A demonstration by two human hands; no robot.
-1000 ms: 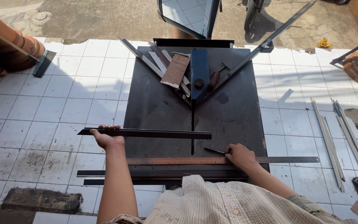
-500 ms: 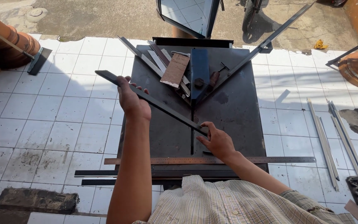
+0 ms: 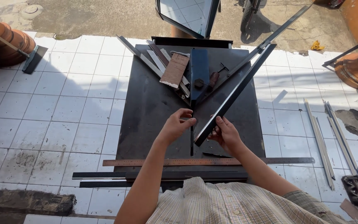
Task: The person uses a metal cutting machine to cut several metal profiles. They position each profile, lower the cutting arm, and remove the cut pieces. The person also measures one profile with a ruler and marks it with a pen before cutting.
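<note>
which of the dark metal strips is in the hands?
The diagonal dark strip, held by both hands; the two other strips lie flat at the table's near edge.

Outdoor metalworking yard, workshop-like: black steel worktable [image 3: 154, 108] on white floor tiles [image 3: 42, 108], long steel rule [image 3: 208, 161], dark metal strips [image 3: 158, 176] stacked along the near edge, spare bars [image 3: 322, 141] lying on the ground.

The right hand [image 3: 225, 133] hides the dark bar's [image 3: 236, 93] lower end
</note>
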